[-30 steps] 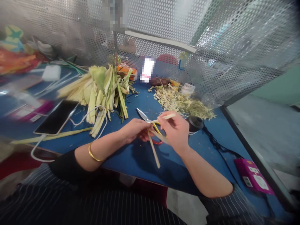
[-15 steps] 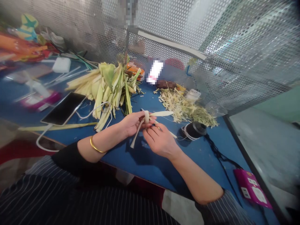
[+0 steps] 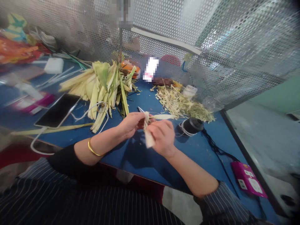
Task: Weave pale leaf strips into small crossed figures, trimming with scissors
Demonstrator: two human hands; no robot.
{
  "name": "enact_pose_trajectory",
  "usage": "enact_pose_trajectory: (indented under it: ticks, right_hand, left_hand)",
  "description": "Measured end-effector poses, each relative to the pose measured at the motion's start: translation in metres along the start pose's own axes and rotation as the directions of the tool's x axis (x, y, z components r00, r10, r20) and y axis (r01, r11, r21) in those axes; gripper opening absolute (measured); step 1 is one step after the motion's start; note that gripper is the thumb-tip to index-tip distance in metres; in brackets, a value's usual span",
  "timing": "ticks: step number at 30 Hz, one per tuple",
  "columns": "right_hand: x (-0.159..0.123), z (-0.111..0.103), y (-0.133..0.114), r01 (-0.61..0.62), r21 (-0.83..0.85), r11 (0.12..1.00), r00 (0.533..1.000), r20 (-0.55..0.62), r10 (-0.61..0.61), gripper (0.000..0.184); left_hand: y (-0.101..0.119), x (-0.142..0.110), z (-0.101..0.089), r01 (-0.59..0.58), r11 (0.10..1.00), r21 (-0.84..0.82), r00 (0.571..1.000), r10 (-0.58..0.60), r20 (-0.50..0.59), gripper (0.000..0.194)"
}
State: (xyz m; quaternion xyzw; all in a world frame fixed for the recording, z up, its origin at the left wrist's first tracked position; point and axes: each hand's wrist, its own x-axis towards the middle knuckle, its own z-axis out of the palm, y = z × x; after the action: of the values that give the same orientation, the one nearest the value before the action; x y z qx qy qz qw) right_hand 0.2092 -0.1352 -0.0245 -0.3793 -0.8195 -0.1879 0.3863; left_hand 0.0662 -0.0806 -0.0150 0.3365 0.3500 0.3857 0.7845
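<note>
Husk strips [image 3: 149,139]: knotted part pinched in left hand [image 3: 131,125], its fingers closed; broad end down beside right hand [image 3: 162,136].
Right fingers: curled shut on that end, blurred.
Change: end now hangs between the hands; half a second ago, a thin tail pointed lower left.
Scissors [image 3: 140,109]: mostly hidden behind hands, tip showing.
Spool [image 3: 192,125]: right of hands.
Husk pile [image 3: 102,86]: toward table's [image 3: 117,159] back edge, left of shreds [image 3: 172,100].

On table [image 3: 187,148] | phone [image 3: 57,110] left of husks [image 3: 102,84] | shavings [image 3: 172,100] right of husks | spool [image 3: 193,125] before shavings
</note>
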Motion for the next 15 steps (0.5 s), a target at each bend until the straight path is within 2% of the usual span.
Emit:
enact_pose_trajectory:
  ticks: [1, 2, 4, 6, 9, 11, 13, 15]
  right_hand:
    - [0.001, -0.002, 0.002, -0.165, 0.068, 0.984, 0.984, -0.052, 0.169, 0.005]
    - [0.003, -0.003, 0.004, -0.326, 0.140, 0.935, 0.939, -0.066, 0.337, 0.003]
    - [0.005, -0.002, 0.009, -0.592, 0.268, 0.760, 0.791, 0.016, 0.611, 0.012]
    - [0.005, 0.002, 0.014, -0.750, 0.392, 0.533, 0.627, 0.161, 0.763, 0.020]
    - [0.006, 0.007, 0.017, -0.813, 0.565, 0.140, 0.420, 0.402, 0.813, 0.023]
    - [0.007, 0.009, 0.018, -0.784, 0.610, -0.117, 0.323, 0.561, 0.762, 0.022]
    - [0.009, 0.009, 0.017, -0.748, 0.593, -0.297, 0.263, 0.677, 0.687, 0.020]
    - [0.009, 0.009, 0.017, -0.728, 0.584, -0.359, 0.251, 0.714, 0.653, 0.021]
  left_hand:
    - [0.001, 0.000, -0.001, -0.014, 1.000, 0.018, 1.000, 0.014, -0.003, 0.013]
    - [0.003, 0.000, -0.001, -0.025, 0.999, 0.036, 1.000, 0.025, -0.001, 0.014]
    - [0.004, 0.000, -0.002, -0.043, 0.997, 0.069, 0.999, 0.042, 0.013, 0.015]
    - [0.004, 0.000, -0.002, -0.055, 0.994, 0.095, 0.998, 0.054, 0.015, 0.016]
    - [0.002, 0.000, -0.002, -0.072, 0.988, 0.138, 0.997, 0.071, 0.011, 0.018]
    - [0.001, 0.001, -0.002, -0.087, 0.980, 0.176, 0.996, 0.088, 0.001, 0.018]
    - [0.000, 0.002, -0.002, -0.126, 0.970, 0.210, 0.991, 0.134, -0.022, 0.019]
    - [0.000, 0.003, -0.001, -0.192, 0.951, 0.241, 0.977, 0.207, -0.040, 0.020]
